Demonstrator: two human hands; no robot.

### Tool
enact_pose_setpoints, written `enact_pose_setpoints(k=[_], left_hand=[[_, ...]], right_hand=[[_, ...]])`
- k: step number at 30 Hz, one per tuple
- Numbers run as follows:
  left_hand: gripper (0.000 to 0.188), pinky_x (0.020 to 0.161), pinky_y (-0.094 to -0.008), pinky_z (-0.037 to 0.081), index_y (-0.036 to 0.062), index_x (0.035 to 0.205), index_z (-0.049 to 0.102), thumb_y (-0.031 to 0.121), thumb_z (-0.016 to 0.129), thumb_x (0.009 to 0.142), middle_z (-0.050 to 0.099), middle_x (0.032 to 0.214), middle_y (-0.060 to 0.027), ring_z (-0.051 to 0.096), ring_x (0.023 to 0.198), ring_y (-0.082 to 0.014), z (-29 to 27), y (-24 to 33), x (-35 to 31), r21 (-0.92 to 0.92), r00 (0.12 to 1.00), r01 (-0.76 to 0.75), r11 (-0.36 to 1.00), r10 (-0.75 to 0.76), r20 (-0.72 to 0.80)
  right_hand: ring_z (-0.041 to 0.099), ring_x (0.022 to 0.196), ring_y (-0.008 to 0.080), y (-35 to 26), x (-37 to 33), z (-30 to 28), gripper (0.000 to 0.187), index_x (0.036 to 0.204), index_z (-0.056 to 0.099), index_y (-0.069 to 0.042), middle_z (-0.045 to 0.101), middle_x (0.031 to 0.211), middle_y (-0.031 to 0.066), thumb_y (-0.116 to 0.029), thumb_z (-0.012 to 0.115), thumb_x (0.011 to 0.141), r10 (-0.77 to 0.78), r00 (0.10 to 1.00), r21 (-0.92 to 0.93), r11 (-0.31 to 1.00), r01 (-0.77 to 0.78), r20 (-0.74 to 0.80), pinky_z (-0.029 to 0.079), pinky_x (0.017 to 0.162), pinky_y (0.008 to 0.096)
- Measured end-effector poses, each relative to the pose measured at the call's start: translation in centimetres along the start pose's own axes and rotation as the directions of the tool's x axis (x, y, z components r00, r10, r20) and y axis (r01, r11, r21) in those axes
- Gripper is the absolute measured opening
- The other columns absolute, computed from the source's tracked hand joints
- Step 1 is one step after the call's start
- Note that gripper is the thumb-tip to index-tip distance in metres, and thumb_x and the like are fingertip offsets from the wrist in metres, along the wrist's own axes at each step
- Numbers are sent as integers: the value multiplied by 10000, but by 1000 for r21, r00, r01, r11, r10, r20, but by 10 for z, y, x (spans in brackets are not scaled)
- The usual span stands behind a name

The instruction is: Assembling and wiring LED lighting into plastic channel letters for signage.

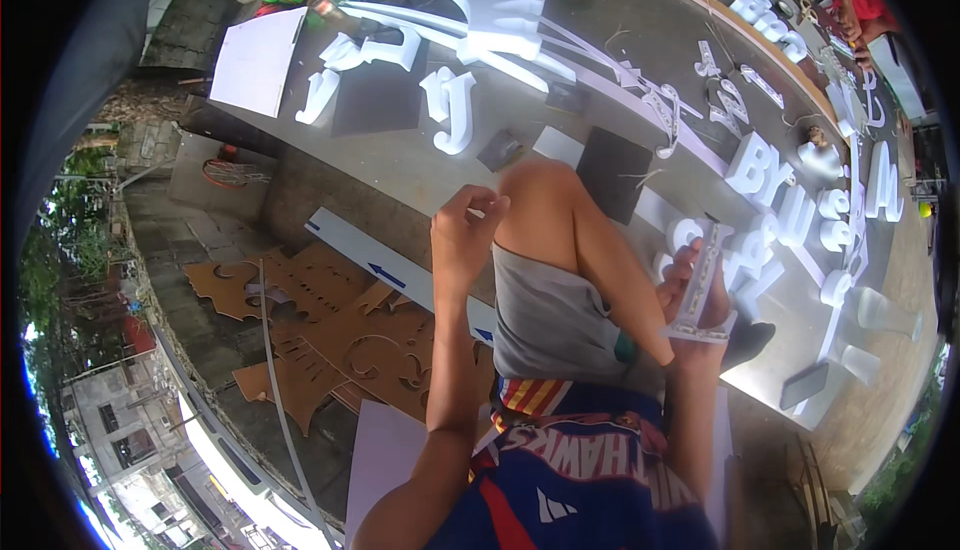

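My right hand [712, 312] grips a white letter-shaped piece [698, 285] with a row of small light modules along its inside. Its long stem points up and its short foot lies near my palm. My left hand [466, 225] is raised beside my bent knee [545, 195], fingers curled in. What they hold, if anything, I cannot make out. Just past my right hand, thick white letters [765, 175] lie on the grey table [390, 165]. White script letters [448, 108] sit farther off to the left.
Brown cut-out sheets [300, 320] lie low on the left, near a long white strip with blue arrows [385, 272]. Dark square plates [608, 172] and a phone-like slab [804, 386] rest on the table. Another person's hand [850, 25] shows at the far right.
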State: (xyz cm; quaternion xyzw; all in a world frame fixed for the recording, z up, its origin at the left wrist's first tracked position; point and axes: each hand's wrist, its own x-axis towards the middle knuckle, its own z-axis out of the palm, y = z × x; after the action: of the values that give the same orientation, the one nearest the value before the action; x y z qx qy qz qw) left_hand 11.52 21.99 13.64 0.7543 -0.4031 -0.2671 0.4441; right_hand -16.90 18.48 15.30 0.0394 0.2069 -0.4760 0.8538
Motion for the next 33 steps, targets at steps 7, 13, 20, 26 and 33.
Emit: enact_pose_setpoints(k=[7,13,20,26,33], left_hand=[[225,545,-233,447,-32,902,649,172,686,816,663,786,-80,548,590,-97,-36,-55,34,76,969,146,986,-127,-214],[241,610,-319,471,19,920,644,196,716,772,665,804,-85,585,600,-181,-40,-82,109,154,956,121,981,-73,-284],[531,783,-481,494,249,1263,478,373,670,785,619,1081,-149,613,972,-377,-38,-109,273,632,909,207,747,93,-407],[410,797,-493,478,260,1236,465,295,609,853,675,941,-187,623,922,-427,-36,-130,317,634,956,201,747,-8,-294],[307,696,-449,511,168,1150,527,64,569,864,665,826,-154,656,755,-346,-61,-134,244,626,936,62,777,173,-308]], right_hand=[[531,880,133,-9,18,5,319,1180,514,-57,546,1014,35,-303,455,986,4,998,-29,1000,-2,62,483,744,316],[514,859,132,-3,51,3,314,1166,510,-59,535,1010,32,-311,443,989,-11,1000,-165,986,16,30,492,728,311],[501,838,134,6,108,13,338,1174,492,-53,510,981,37,-331,405,1001,31,999,-126,991,-34,-29,499,733,326],[492,804,123,22,122,25,358,1133,543,-47,530,951,22,-358,454,979,53,998,-157,986,-55,-15,450,693,287],[490,772,116,32,99,38,363,1090,584,-55,529,907,10,-377,467,969,90,996,-168,982,-91,-10,430,678,283]])
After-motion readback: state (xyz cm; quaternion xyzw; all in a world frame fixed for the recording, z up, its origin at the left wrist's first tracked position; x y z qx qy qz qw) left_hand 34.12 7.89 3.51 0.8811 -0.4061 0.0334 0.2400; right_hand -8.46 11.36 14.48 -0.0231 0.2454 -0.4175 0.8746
